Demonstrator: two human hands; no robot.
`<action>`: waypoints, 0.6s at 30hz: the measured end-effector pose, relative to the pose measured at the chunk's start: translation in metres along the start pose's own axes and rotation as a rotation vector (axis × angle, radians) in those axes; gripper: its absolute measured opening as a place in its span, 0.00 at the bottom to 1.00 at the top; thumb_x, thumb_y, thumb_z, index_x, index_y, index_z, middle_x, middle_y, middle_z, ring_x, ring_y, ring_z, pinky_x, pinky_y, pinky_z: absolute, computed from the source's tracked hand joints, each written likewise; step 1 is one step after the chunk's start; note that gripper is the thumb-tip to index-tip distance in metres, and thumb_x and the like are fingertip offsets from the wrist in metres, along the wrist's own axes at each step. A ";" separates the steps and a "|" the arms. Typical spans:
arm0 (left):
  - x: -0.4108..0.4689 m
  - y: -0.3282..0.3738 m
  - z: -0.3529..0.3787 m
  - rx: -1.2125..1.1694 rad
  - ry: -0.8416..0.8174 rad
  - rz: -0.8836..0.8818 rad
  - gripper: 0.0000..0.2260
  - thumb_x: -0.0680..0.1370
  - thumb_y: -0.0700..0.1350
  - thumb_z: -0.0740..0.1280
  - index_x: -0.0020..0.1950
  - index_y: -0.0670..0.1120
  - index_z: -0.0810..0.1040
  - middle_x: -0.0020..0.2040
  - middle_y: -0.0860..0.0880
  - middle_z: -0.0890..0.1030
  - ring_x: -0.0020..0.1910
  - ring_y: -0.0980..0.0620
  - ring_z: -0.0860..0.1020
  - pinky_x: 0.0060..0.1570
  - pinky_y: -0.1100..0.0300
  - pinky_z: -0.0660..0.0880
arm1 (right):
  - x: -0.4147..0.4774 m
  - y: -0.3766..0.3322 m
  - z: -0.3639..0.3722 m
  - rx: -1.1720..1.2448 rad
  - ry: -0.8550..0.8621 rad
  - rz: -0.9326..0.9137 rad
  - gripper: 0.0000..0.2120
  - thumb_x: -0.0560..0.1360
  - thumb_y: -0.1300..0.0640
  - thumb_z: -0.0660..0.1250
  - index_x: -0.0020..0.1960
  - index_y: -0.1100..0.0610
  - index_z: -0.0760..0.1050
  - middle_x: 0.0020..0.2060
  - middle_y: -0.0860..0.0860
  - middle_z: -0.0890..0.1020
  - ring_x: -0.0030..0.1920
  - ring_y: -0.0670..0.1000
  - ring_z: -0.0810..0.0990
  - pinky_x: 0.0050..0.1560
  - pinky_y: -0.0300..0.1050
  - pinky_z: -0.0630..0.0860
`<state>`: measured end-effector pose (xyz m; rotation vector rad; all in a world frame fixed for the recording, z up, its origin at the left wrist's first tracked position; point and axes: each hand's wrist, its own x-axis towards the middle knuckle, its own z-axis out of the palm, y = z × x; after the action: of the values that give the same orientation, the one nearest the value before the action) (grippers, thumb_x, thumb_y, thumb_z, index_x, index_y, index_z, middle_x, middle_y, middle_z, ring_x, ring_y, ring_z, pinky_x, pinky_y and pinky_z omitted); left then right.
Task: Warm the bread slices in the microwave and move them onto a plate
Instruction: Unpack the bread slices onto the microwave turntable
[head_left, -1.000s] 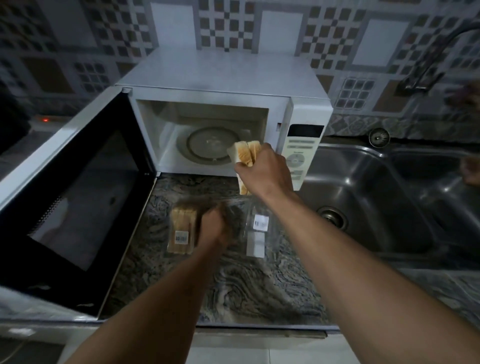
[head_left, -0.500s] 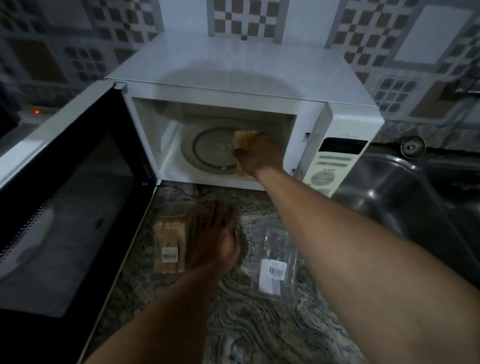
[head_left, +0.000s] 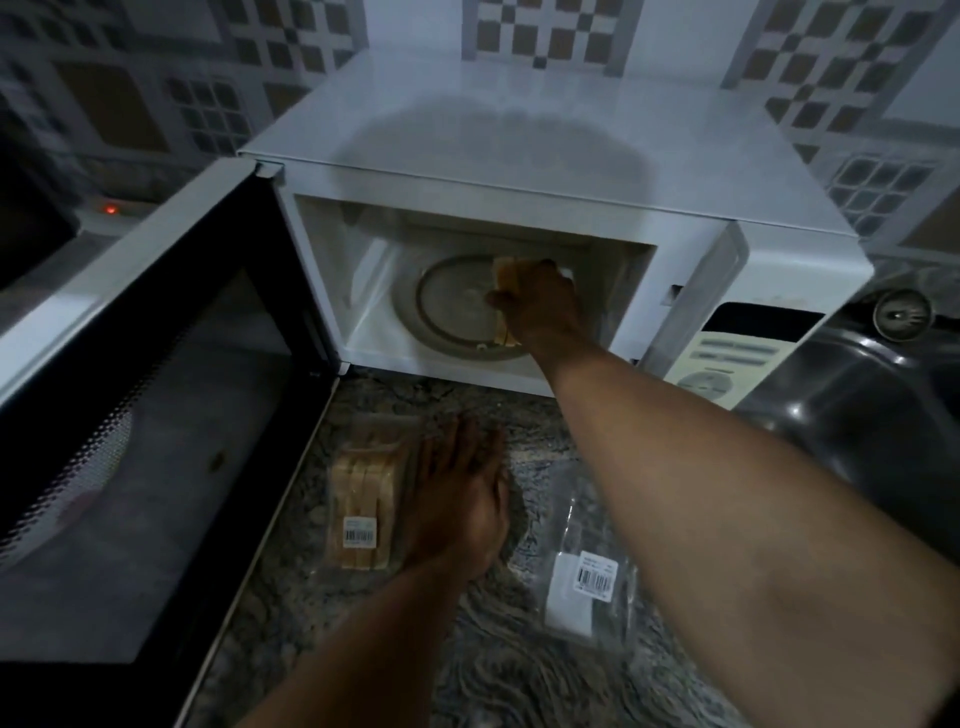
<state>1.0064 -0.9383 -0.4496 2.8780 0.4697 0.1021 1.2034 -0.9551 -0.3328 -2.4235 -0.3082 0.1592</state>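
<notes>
Pale, brown-crusted bread slices (head_left: 503, 271) are over the microwave turntable (head_left: 449, 312), long side running front to back; right hand (head_left: 540, 306) curls its fingers round them, left hand (head_left: 460, 504) fingers lie straight

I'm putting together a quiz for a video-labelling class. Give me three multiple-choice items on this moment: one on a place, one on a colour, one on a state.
1. Where are the bread slices that the right hand holds?
A. on the floor
B. inside the microwave, over the turntable
C. on top of the microwave

2. What colour is the microwave's casing?
A. white
B. red
C. green

3. How is the microwave door?
A. shut
B. taken off
C. swung open to the left

Answers:
1 B, the hand reaches into the cavity above the turntable.
2 A, the top and front frame are white.
3 C, the door stands wide open at the left.
</notes>
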 end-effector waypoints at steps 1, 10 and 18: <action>0.000 0.000 0.000 0.002 0.002 0.000 0.30 0.78 0.55 0.40 0.79 0.54 0.59 0.80 0.46 0.56 0.80 0.46 0.51 0.76 0.45 0.53 | -0.001 0.000 0.000 -0.011 0.001 -0.011 0.29 0.76 0.46 0.72 0.69 0.60 0.69 0.62 0.56 0.79 0.62 0.56 0.78 0.50 0.44 0.71; 0.002 -0.001 0.000 0.020 0.001 0.004 0.27 0.79 0.54 0.45 0.79 0.54 0.59 0.80 0.46 0.57 0.80 0.46 0.51 0.77 0.46 0.51 | -0.026 0.002 -0.013 -0.112 0.021 -0.091 0.28 0.78 0.45 0.69 0.70 0.60 0.69 0.61 0.57 0.79 0.62 0.58 0.78 0.50 0.46 0.71; 0.005 0.012 -0.024 -0.076 -0.274 -0.093 0.25 0.83 0.52 0.50 0.80 0.57 0.47 0.81 0.50 0.40 0.79 0.46 0.41 0.76 0.47 0.45 | -0.077 -0.009 -0.031 -0.205 -0.014 -0.087 0.23 0.80 0.46 0.65 0.68 0.60 0.70 0.60 0.58 0.79 0.58 0.60 0.79 0.46 0.46 0.70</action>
<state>1.0120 -0.9426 -0.4231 2.7333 0.5308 -0.2793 1.1339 -0.9873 -0.3006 -2.6064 -0.4555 0.1096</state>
